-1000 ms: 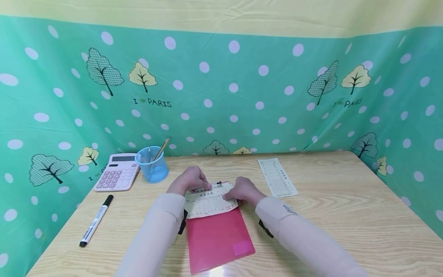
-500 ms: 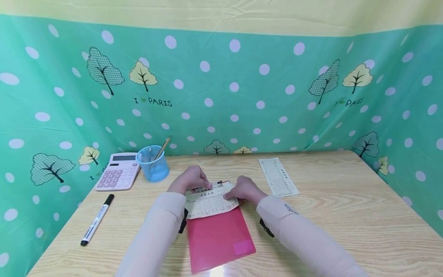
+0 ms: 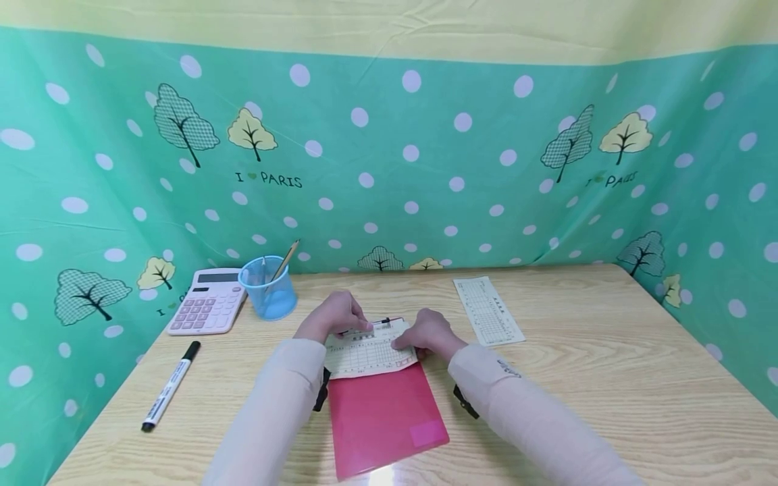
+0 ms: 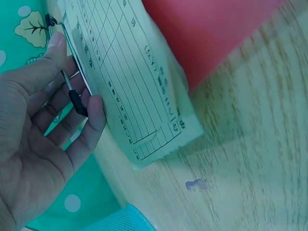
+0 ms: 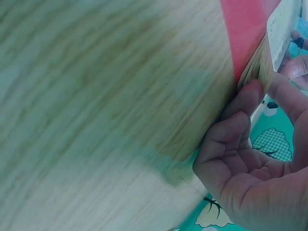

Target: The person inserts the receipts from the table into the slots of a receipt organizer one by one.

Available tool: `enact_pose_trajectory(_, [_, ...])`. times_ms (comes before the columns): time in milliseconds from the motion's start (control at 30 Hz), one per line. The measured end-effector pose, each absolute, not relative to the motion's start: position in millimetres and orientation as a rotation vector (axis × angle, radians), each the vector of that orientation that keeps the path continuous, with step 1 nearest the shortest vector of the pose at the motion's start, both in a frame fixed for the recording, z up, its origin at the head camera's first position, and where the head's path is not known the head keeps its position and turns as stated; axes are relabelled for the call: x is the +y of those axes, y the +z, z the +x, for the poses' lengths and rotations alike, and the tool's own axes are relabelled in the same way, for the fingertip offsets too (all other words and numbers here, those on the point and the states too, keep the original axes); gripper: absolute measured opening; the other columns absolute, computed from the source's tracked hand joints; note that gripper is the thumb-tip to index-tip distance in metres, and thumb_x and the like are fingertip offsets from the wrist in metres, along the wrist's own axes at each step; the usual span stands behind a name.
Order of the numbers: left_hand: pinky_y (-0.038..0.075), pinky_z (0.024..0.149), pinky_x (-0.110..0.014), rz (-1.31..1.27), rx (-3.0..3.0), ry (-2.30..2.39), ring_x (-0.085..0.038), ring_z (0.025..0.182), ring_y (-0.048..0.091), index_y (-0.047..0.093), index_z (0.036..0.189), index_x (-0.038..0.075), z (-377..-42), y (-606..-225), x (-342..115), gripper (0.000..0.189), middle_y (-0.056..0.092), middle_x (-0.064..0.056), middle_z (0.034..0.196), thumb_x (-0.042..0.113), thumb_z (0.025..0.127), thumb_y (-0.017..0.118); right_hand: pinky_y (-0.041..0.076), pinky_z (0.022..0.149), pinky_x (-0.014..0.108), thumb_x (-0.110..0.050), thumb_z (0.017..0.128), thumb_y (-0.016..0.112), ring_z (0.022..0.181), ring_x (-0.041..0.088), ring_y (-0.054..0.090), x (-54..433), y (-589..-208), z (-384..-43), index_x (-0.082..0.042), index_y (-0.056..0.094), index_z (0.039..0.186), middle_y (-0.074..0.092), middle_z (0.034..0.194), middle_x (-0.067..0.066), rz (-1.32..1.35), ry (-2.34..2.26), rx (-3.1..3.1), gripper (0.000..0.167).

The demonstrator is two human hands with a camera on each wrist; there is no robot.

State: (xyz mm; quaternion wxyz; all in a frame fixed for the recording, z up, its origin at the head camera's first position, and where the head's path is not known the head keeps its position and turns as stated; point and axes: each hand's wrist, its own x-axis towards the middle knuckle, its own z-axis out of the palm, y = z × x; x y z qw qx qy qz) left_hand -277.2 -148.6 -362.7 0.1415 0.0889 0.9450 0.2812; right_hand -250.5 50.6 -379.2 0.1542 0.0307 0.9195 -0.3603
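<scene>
A red clip folder (image 3: 389,418) lies on the table, with its metal clip (image 4: 67,82) at the far end. The clip is a thin bar with black ends. My left hand (image 3: 337,316) grips this bar, thumb on one side and fingers on the other, as the left wrist view shows. Printed form slips (image 3: 369,354) lie over the top of the folder, their upper edge at the clip. At their right edge my right hand (image 3: 430,332) pinches the slips between thumb and curled fingers; several layers (image 5: 255,67) show there in the right wrist view.
Another printed slip (image 3: 488,310) lies at the back right. On the left are a pink calculator (image 3: 206,304), a blue mesh pen cup (image 3: 270,297) with pencils, and a capped marker (image 3: 170,388). A patterned curtain (image 3: 389,169) hangs behind the wooden table (image 3: 608,351).
The top slip has slid a little away from me toward the clip, covering the second printed heading that showed earlier. Both hands stay in nearly the same place.
</scene>
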Motion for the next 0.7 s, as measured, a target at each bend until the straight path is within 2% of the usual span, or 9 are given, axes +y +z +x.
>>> enact_pose_trajectory(267, [0.056,0.058,-0.031,0.254,2.730,0.817,-0.015,0.070,0.059,0.082,0.086,0.008,-276.7,-364.9,-147.8,0.011,0.073,0.000,0.084,0.018,0.089,0.081,0.037,0.047,0.025,-0.031,0.078,0.090,0.045,0.014,0.048,50.5,-385.8,-253.2,-0.004,0.058,0.074,0.051,0.052,0.003,0.081,-1.041,2.657,0.042])
enact_pose_trajectory(500, [0.057,0.058,-0.031,0.219,2.724,0.824,-0.014,0.067,0.057,0.082,0.085,0.009,-276.9,-364.7,-146.4,0.010,0.071,0.000,0.082,0.018,0.088,0.082,0.038,0.047,0.024,-0.035,0.080,0.088,0.044,0.014,0.050,50.0,-385.6,-255.1,-0.005,0.058,0.073,0.049,0.051,0.002,0.102,-1.019,2.653,0.043])
enact_pose_trajectory(700, [0.057,0.059,-0.032,0.208,2.726,0.831,-0.015,0.072,0.061,0.082,0.086,0.008,-276.9,-363.2,-145.0,0.009,0.072,-0.001,0.087,0.017,0.088,0.082,0.040,0.048,0.025,-0.034,0.081,0.087,0.046,0.014,0.051,49.3,-383.0,-254.9,-0.005,0.059,0.075,0.049,0.055,0.002,0.111,-1.003,2.652,0.040])
